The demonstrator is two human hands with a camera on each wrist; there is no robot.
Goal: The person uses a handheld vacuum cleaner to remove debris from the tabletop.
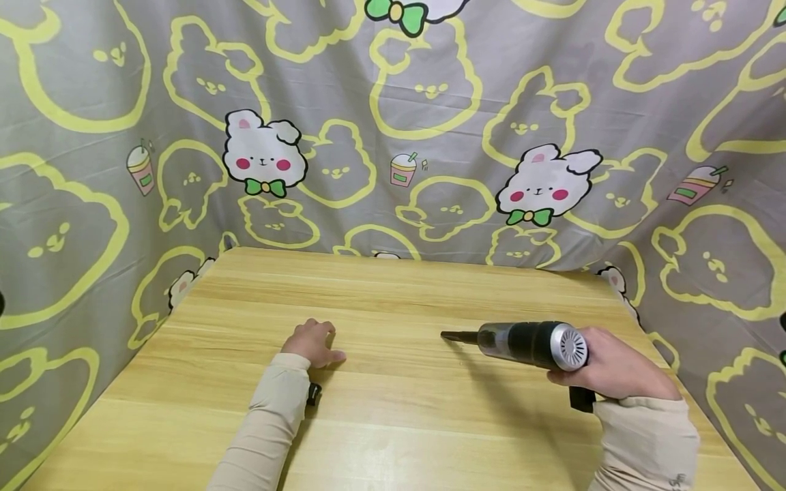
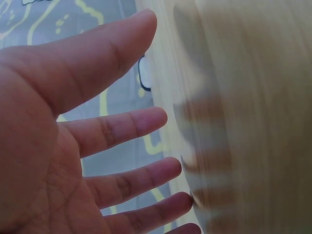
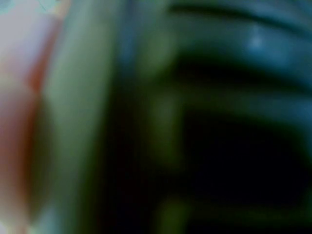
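Observation:
My right hand (image 1: 620, 365) grips a handheld vacuum cleaner (image 1: 531, 344) by its handle at the right of the head view. Its body is black with a clear dust cup and a silver vented end cap. The narrow black nozzle (image 1: 459, 337) points left over the wooden table (image 1: 381, 416). On the left, my left hand (image 1: 312, 343) has its fingers spread, fingertips right at the tabletop, holding nothing. The left wrist view shows its thumb (image 2: 97, 56) and fingers (image 2: 139, 175) apart and extended. Dark, blurred vacuum surfaces fill most of the right wrist view.
A grey curtain (image 1: 344, 75) printed with yellow outlines and white rabbits hangs behind the table and along both sides. A small black device (image 1: 314, 393) sits at the left wrist. The vacuum casts a long shadow over the tabletop.

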